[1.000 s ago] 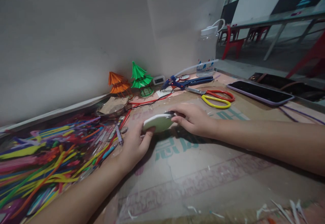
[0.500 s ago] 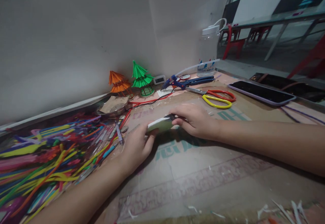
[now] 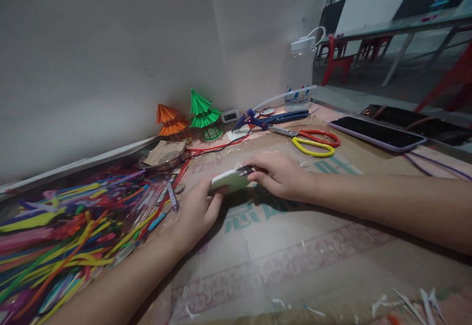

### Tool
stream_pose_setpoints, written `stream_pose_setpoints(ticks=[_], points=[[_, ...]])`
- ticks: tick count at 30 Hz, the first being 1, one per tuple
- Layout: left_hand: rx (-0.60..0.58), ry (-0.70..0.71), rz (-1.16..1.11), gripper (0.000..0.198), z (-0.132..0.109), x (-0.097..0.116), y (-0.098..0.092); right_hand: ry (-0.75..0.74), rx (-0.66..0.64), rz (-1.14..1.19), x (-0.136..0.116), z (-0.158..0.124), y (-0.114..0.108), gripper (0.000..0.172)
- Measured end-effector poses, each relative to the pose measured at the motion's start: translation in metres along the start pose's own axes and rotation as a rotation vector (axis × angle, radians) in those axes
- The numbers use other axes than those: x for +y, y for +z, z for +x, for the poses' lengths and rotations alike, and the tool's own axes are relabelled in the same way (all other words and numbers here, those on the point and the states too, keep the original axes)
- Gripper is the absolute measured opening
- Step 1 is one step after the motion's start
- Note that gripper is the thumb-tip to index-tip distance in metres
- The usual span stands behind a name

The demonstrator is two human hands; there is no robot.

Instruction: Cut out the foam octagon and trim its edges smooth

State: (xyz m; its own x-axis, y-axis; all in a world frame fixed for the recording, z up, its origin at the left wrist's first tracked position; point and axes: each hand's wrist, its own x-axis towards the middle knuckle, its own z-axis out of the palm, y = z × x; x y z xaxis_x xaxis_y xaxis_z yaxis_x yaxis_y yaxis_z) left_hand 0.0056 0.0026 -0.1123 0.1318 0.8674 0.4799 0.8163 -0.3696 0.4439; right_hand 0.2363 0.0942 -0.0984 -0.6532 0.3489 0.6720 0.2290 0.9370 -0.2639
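My left hand (image 3: 201, 207) is closed on the near left end of a thin, flat, pale greenish-white piece (image 3: 231, 180), thumb on its face. My right hand (image 3: 282, 175) pinches a small dark tool (image 3: 246, 170) whose kind I cannot make out. That tool lies against the right end of the pale piece, and a small white sliver stands up from the top edge beside it. Both hands hang just above a board (image 3: 265, 261) covered with clear film and printed with green and red marks.
Colourful pipe cleaners (image 3: 73, 236) pile up at left. Behind the hands stand orange (image 3: 171, 121) and green (image 3: 204, 116) tree-shaped crafts, a blue glue gun (image 3: 252, 120), scissors (image 3: 313, 143) and a bottle (image 3: 299, 74). A phone (image 3: 376, 132) lies right; white scraps (image 3: 424, 305) lie near front.
The dark tool has shifted slightly left along the pale piece's top edge, where a white sliver now stands up. My left hand keeps its grip. The view has moved slightly.
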Motion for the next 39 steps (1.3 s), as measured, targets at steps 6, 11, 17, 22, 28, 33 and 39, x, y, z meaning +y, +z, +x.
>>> stream_pose_setpoints(ticks=[6,11,17,22,28,33,39], points=[[0.022,0.067,0.051,0.022,0.0,0.002,-0.002,-0.001,0.025,-0.018,0.0,-0.001,0.0,0.028],[-0.018,0.166,0.098,0.022,-0.001,0.005,-0.002,-0.082,0.008,-0.009,-0.01,0.0,-0.002,0.03],[-0.035,0.156,0.087,0.023,-0.001,0.005,0.001,-0.143,0.04,-0.057,-0.009,0.001,-0.002,0.034],[-0.02,0.057,-0.039,0.02,0.003,0.003,0.002,-0.089,0.023,-0.029,-0.006,0.0,0.0,0.03],[0.025,-0.087,-0.142,0.025,0.01,-0.002,0.001,0.24,0.07,0.144,0.008,0.001,0.005,0.03],[0.132,-0.075,-0.22,0.033,0.007,-0.01,0.006,0.347,0.081,0.212,0.013,0.003,0.005,0.032],[0.059,-0.046,-0.228,0.028,0.002,-0.01,0.006,0.215,0.008,0.188,0.006,0.0,0.006,0.028]])
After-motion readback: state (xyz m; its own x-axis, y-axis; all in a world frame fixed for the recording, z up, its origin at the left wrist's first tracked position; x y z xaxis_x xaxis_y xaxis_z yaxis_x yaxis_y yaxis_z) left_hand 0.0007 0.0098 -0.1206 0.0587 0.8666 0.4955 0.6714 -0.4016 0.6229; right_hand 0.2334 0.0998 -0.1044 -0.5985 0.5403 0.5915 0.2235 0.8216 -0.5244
